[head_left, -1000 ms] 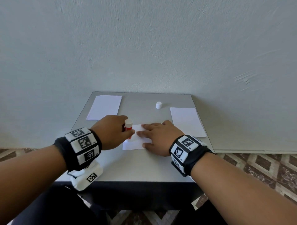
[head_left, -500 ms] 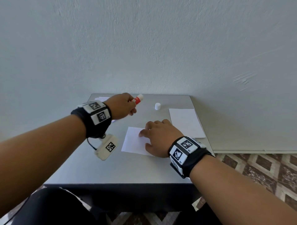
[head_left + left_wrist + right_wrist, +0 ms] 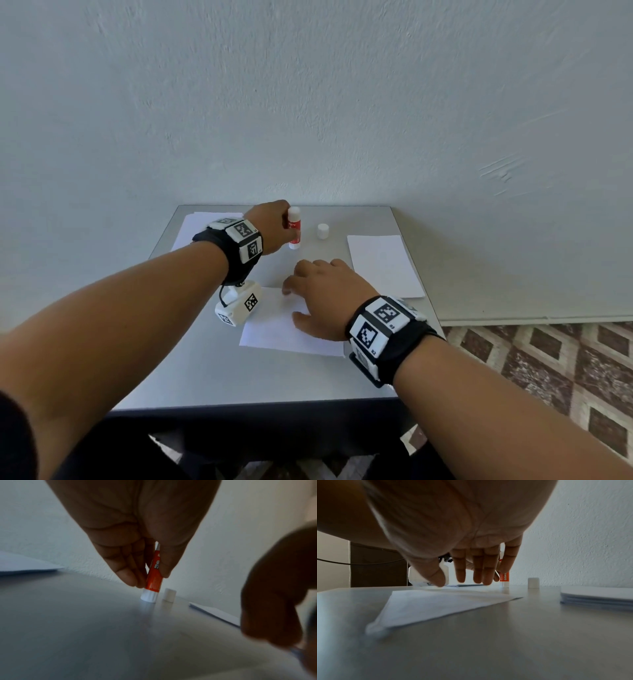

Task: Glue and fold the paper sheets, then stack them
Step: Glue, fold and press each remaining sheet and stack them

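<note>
Both bare forearms reach forward, each wrist wearing a black band with white coded tags. The left hand [image 3: 270, 224] stretches farther out, fingers [image 3: 126, 574] and thumb curled in a pinch. The right hand [image 3: 325, 298] lies nearer, palm down, fingers [image 3: 477, 566] straight and spread.

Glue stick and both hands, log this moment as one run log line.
left hand: holds glue stick upright on table | cap: off, beside it | right hand: flat on paper sheet
</note>
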